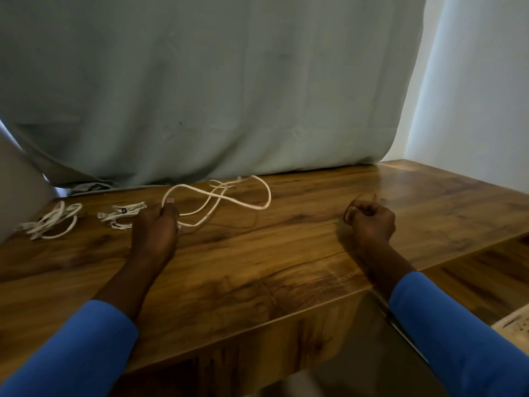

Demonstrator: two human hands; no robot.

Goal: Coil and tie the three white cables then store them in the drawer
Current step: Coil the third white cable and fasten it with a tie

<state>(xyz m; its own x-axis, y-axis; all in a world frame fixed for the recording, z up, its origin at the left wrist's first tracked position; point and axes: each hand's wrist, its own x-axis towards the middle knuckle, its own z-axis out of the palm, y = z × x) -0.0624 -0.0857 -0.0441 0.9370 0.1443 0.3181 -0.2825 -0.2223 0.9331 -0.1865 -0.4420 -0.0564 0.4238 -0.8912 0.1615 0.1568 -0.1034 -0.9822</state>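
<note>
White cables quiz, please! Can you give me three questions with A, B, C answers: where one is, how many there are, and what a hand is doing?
1. Where does the loose cable lie?
A. Right of the left bundle and the middle bundle
B. On the floor
C. Inside a drawer

2. How many white cables are on the table?
A. One
B. Three
C. Five

3. What is the right hand doing?
A. Gripping a cable
B. Curled up, with nothing seen in it
C. Lying flat

Answers:
1 A: the left hand pinches it just right of both bundles.
2 B: there are two bundles plus the loose one.
3 B: its fingers are curled and no cable reaches it.
</note>
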